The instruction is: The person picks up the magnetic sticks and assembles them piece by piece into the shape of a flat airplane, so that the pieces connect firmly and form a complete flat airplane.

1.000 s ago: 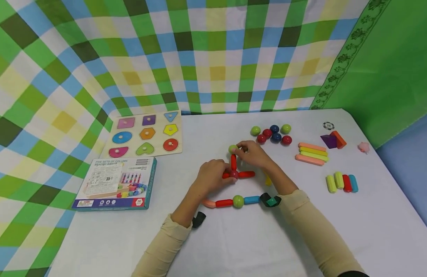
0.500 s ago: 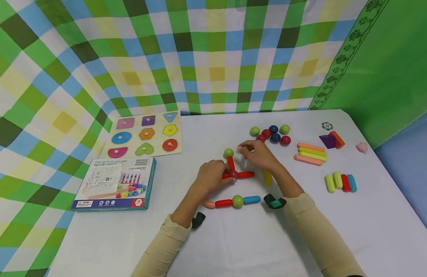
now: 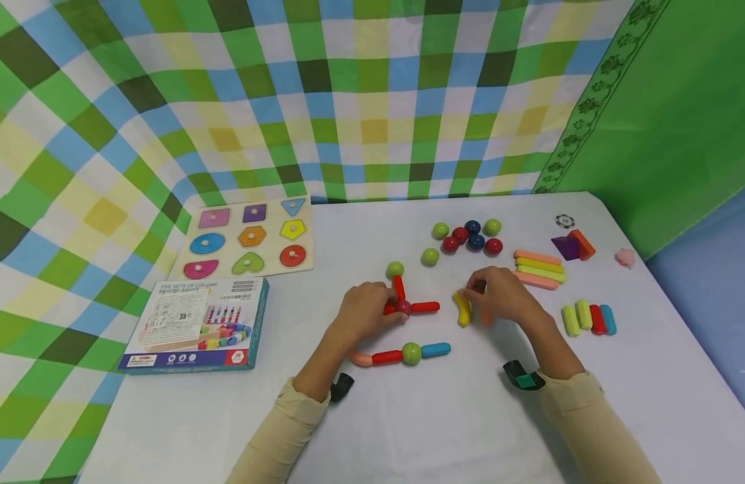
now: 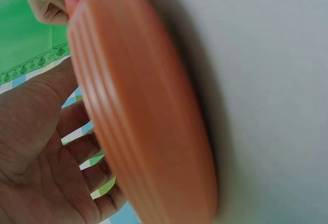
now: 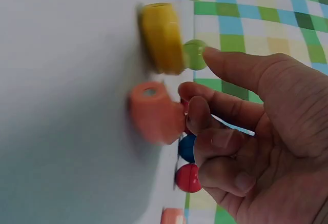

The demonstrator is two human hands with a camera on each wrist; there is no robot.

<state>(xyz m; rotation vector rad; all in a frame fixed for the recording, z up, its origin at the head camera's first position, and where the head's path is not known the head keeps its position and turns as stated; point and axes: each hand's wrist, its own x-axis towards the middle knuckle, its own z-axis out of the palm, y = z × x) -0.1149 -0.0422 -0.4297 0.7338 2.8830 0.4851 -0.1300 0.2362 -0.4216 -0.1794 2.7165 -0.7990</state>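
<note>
My left hand [image 3: 367, 310] pinches the left red rod of a toy figure: a red ball [image 3: 403, 307] joins three red rods, and a green ball [image 3: 395, 270] tops the upper one. In the left wrist view, a curved salmon rod [image 4: 143, 106] stands large before the left hand [image 4: 41, 142]. My right hand [image 3: 500, 294] reaches to a curved yellow rod [image 3: 463, 309], fingertips right at its upper end. A salmon rod [image 5: 156, 112] lies beside it, partly under the hand. The right wrist view shows the right thumb and index finger apart, the other fingers curled.
Nearer me lies a chain with a green ball [image 3: 412, 353] between red and blue rods. Red, blue and green balls [image 3: 475, 242], straight rods [image 3: 538, 269] and short rods [image 3: 590, 318] lie behind and right. A shape puzzle [image 3: 251, 235] and toy box [image 3: 193, 326] sit left.
My right hand has left the green ball atop the figure and moved right and nearer me to the yellow rod. Another green ball now shows where that hand was. The left hand has stayed.
</note>
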